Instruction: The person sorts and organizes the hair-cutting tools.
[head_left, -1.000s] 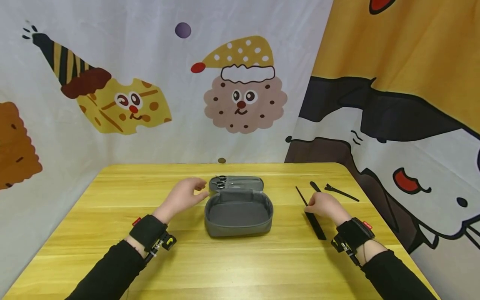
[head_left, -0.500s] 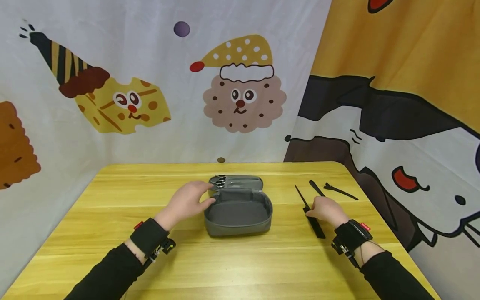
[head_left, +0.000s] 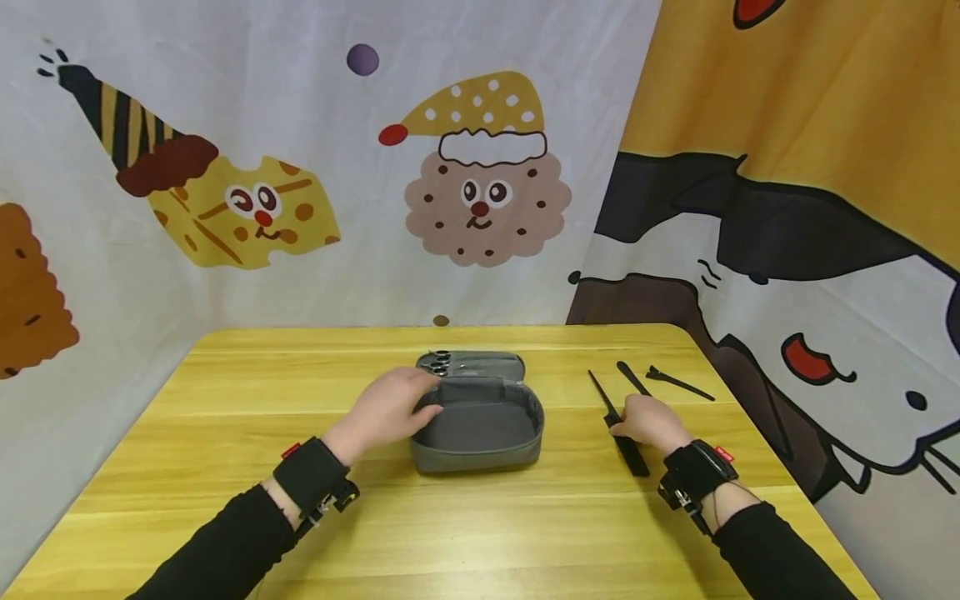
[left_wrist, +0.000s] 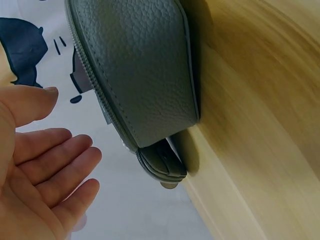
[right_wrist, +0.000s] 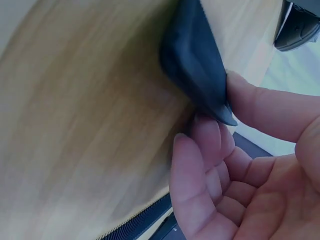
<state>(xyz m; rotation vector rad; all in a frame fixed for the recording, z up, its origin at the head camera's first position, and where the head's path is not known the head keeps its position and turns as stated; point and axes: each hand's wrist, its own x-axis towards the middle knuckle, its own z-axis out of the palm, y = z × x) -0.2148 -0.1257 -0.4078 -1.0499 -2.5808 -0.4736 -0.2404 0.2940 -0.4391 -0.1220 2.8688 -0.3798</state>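
A grey zip case (head_left: 476,461) lies open on the table, its lid (head_left: 491,365) folded back with scissors (head_left: 438,362) tucked at the left. My left hand (head_left: 390,408) hovers at the case's left rim, fingers loosely extended and holding nothing. In the left wrist view this hand (left_wrist: 50,170) is apart from the leathery side wall (left_wrist: 145,65). With thumb and fingertips, my right hand (head_left: 652,423) pinches a black tail comb (head_left: 631,454) midway along, its thin tail pointing away. The right wrist view shows the thumb on the comb's edge (right_wrist: 195,60).
Beyond my right hand lies a second black tool (head_left: 633,377), partly hidden by it; comb teeth (right_wrist: 135,220) show there in the right wrist view. A black hair clip (head_left: 681,382) lies farther right. A printed curtain (head_left: 300,292) hangs behind the wooden table (head_left: 480,542).
My left hand has moved right, from beside the case to over its left rim. My right hand stays at the tail comb, its fingers settled slightly lower along it.
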